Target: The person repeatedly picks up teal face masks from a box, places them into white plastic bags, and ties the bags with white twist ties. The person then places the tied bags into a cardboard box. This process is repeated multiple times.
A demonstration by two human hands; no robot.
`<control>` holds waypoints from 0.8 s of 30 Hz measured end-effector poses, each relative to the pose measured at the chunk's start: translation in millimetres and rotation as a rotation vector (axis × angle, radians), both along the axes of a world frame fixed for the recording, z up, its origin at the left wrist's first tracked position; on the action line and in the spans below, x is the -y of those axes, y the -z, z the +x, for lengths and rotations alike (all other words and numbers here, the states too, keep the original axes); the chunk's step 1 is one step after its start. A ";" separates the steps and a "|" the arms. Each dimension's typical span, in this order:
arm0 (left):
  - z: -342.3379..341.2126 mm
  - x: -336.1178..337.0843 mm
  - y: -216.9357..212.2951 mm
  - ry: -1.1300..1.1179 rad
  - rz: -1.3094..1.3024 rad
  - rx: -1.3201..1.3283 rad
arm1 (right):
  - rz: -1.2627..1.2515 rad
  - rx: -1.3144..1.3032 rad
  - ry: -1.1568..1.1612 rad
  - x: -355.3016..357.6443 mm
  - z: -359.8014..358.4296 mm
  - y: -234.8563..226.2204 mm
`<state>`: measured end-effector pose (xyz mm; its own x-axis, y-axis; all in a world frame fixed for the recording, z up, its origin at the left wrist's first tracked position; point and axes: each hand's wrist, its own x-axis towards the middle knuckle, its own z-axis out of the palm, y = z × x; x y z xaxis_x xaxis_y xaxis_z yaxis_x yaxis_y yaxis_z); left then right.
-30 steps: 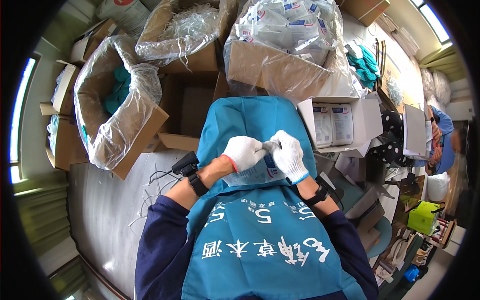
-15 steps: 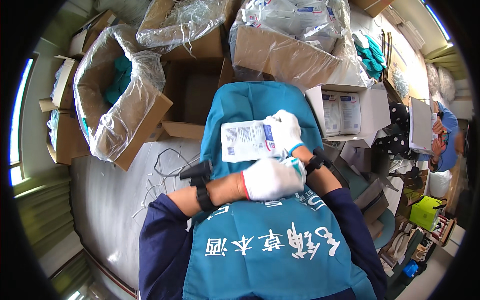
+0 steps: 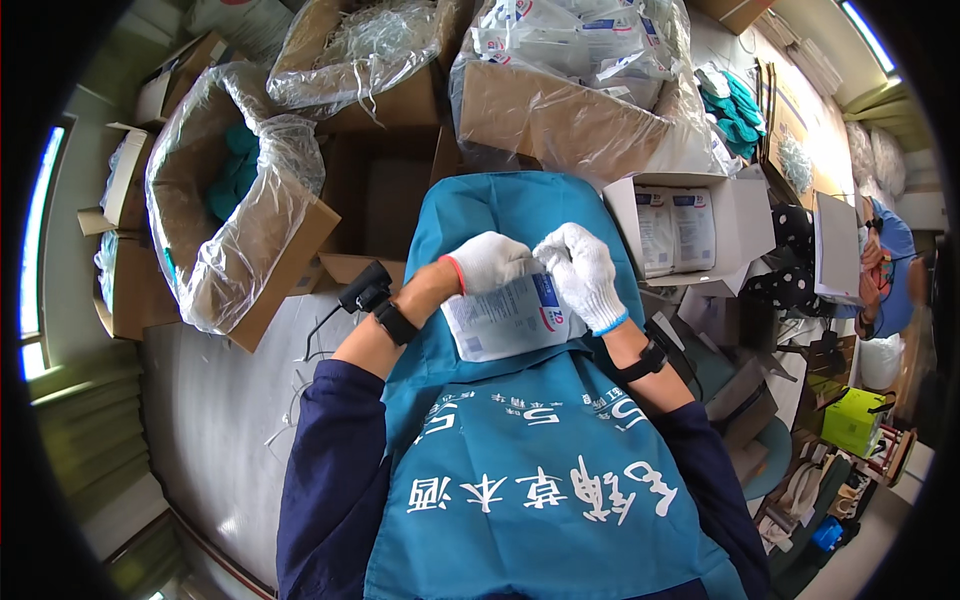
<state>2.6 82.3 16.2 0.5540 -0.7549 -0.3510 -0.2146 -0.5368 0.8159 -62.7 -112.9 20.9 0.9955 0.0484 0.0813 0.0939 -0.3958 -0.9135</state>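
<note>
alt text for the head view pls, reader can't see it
Seen from above, a person's gloved left hand and right hand grip the top edge of a flat white packet over a teal apron. Plastic-lined cardboard boxes surround them, one holding similar packets.

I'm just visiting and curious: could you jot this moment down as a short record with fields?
Left hand: white glove, grips the top edge of a flat white packet
Right hand: white glove, grips the same edge beside the left
Packet: held over a teal apron
Ahead: lined box heaped with similar packets
Right: small white box with packets standing in it
Left: lined box with teal items
</note>
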 end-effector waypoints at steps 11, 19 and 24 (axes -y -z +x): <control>-62.1 2.6 -24.6 0.276 -0.106 1.117 | -0.187 -0.364 0.063 -29.1 20.6 53.6; -70.9 -15.8 -102.0 -0.284 -0.424 1.188 | 0.389 -0.518 0.416 -10.8 47.5 62.2; -57.8 -28.2 -85.7 -0.571 -0.393 1.184 | 1.452 -0.655 -0.038 11.8 -0.7 15.9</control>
